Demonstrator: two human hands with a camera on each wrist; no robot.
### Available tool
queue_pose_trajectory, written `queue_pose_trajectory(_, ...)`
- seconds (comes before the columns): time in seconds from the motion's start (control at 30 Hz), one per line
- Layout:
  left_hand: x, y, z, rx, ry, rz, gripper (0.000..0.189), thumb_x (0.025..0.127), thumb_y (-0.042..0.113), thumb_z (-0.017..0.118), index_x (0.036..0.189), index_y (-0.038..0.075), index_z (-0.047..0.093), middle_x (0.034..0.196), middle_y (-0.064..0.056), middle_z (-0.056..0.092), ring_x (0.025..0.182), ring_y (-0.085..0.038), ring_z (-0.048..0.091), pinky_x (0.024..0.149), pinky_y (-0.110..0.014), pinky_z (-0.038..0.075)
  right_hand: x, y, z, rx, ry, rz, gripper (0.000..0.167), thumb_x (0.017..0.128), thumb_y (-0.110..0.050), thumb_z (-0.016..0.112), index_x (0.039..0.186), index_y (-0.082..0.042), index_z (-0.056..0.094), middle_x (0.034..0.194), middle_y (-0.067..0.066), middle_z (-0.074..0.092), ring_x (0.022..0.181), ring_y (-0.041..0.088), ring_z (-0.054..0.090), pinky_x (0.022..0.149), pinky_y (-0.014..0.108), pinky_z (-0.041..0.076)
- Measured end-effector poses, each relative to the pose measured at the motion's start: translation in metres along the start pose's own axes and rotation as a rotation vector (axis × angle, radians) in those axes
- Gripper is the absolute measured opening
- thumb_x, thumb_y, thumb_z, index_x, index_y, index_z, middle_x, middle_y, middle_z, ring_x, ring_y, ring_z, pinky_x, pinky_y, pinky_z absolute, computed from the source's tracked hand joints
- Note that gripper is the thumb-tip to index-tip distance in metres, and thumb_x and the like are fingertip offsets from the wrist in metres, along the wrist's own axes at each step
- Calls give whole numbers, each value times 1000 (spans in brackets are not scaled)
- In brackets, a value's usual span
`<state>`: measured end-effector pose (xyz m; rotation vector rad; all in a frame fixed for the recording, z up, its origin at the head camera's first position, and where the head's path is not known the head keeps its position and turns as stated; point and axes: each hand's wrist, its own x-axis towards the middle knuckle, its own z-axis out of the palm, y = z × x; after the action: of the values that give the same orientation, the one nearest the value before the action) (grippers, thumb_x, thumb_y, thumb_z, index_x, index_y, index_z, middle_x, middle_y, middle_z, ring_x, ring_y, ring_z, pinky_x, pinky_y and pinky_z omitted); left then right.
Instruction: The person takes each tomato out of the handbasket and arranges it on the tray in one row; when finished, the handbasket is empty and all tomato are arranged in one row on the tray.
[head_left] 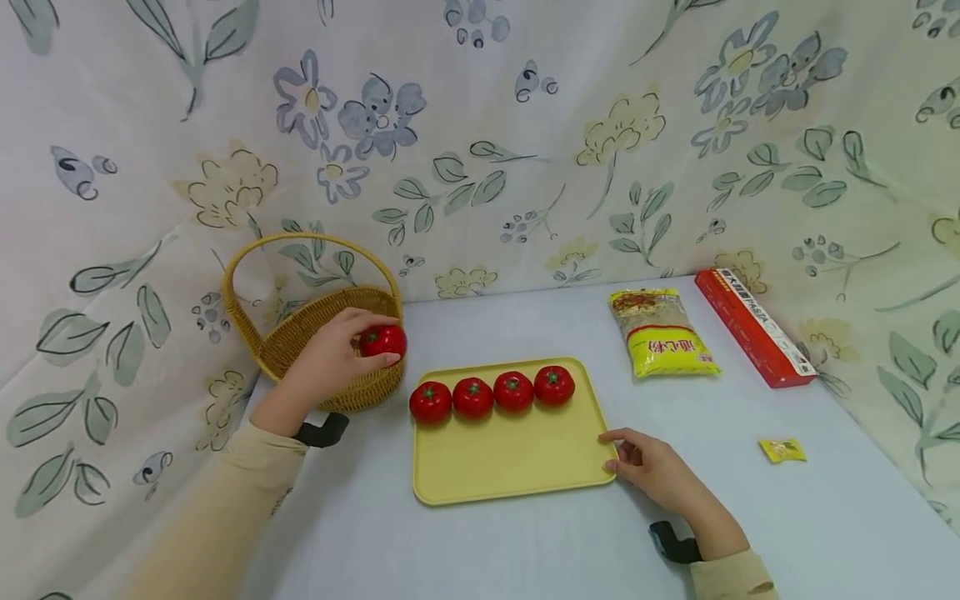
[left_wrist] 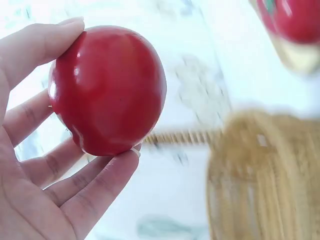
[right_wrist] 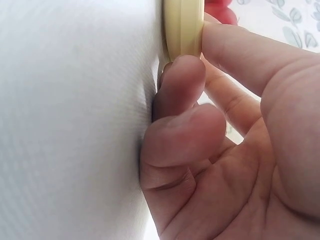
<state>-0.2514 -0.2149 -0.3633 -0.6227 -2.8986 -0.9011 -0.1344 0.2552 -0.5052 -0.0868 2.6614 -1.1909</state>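
My left hand [head_left: 330, 354] grips a red tomato [head_left: 384, 344] over the right side of the wicker basket [head_left: 369, 390]. The left wrist view shows thumb and fingertips around that tomato [left_wrist: 110, 92], with the basket [left_wrist: 255, 175] beside it. Several red tomatoes [head_left: 472, 398] stand in a row along the back of the yellow tray [head_left: 510, 457]. With thumb and fingers, my right hand [head_left: 651, 468] pinches the tray's right edge. Close up in the right wrist view, the thumb lies on the tray rim [right_wrist: 184, 30] and other fingers curl near the tabletop.
Behind the tray to the right lies a yellow pasta bag [head_left: 663, 333]. A long red pasta box [head_left: 753, 329] lies beside it. A small yellow packet [head_left: 782, 451] is at the right. Flowered cloth [head_left: 517, 192] hangs behind the white table [head_left: 360, 525].
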Motion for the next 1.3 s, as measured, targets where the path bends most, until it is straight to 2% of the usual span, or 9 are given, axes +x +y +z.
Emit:
queue_pose_trajectory(0.23, 13, 48, 22, -25, -51, 61, 52, 90, 30, 86, 138, 20, 68, 137, -8, 56, 117, -32, 58, 90, -46, 60, 1, 0, -3, -5, 2, -12, 40, 93, -15, 81, 131, -10, 68, 87, 2, 52, 82, 20, 51, 64, 26, 43)
queue_pose_trajectory(0.4, 23, 76, 46, -35, -95, 132, 52, 89, 29, 87, 137, 21, 68, 133, -5, 57, 111, -25, 61, 87, -40, 61, 2, 0, -3, -7, 4, -44, 39, 93, -15, 81, 129, -10, 68, 87, 2, 52, 80, 19, 51, 63, 26, 41)
queue_pose_trajectory(0.53, 32, 98, 70, -13, -162, 202, 53, 90, 31, 86, 139, 21, 68, 133, -4, 57, 109, -21, 62, 90, -37, 60, 2, 0, -3, 10, -3, -64, 39, 93, -16, 81, 129, -9, 68, 87, 2, 52, 80, 20, 51, 63, 26, 41)
queue_pose_trajectory(0.7, 41, 123, 96, -39, -258, 204, 53, 92, 33, 84, 141, 24, 66, 138, 0, 55, 115, -20, 61, 94, -36, 58, 3, 1, -3, 23, -11, -63, 39, 94, -16, 80, 130, -9, 68, 87, 2, 52, 81, 20, 51, 63, 26, 41)
queue_pose_trajectory(0.87, 49, 139, 117, -56, -294, 236, 53, 91, 37, 83, 141, 25, 66, 137, 1, 56, 118, -19, 59, 96, -32, 56, 2, 2, -3, 26, -10, -62, 39, 94, -17, 81, 130, -10, 68, 88, 2, 52, 82, 20, 51, 64, 26, 42)
queue_pose_trajectory(0.97, 52, 147, 133, -34, -306, 242, 54, 91, 39, 83, 141, 27, 66, 136, 1, 56, 117, -18, 59, 94, -30, 56, 1, 4, -4, 24, -11, -61, 40, 93, -18, 81, 130, -10, 68, 88, 2, 52, 81, 19, 51, 64, 26, 42)
queue_pose_trajectory(1.17, 59, 158, 163, 88, -332, 274, 53, 91, 41, 84, 140, 28, 67, 131, -2, 57, 112, -17, 60, 91, -25, 55, 0, 5, -3, 29, -16, -50, 40, 94, -20, 81, 131, -10, 68, 88, 2, 53, 81, 19, 51, 64, 26, 43)
queue_pose_trajectory(1.3, 64, 163, 179, 143, -340, 314, 54, 90, 41, 84, 139, 27, 68, 131, -2, 58, 115, -16, 57, 92, -23, 53, -1, 4, -4, 41, -16, -37, 41, 93, -20, 81, 131, -10, 68, 88, 2, 53, 82, 20, 52, 64, 25, 44)
